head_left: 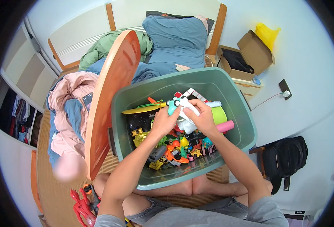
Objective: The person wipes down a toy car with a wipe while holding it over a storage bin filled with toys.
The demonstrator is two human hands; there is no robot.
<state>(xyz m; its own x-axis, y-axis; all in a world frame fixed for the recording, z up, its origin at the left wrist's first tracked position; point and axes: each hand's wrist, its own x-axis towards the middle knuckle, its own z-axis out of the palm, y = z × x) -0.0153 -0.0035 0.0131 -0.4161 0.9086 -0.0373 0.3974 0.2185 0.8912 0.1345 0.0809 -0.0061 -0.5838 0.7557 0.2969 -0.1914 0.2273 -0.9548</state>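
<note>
while in both hands (164, 120) (200, 116), teal toy (172, 109), any lettering illegible

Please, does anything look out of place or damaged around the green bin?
The orange lid-like panel stands tilted on edge left of the green bin, not flat; a red toy figure lies outside, lower left, while many toys are inside. No damage is evident.

We see smooth plastic in the teal-and-white toy (172, 108) and the bin (212, 86), glossier plastic in the orange panel (114, 100) at left. We find soft, matt cloth in the pink quilt (66, 92), left, and matt cardboard in the far-right box (258, 53).
</note>
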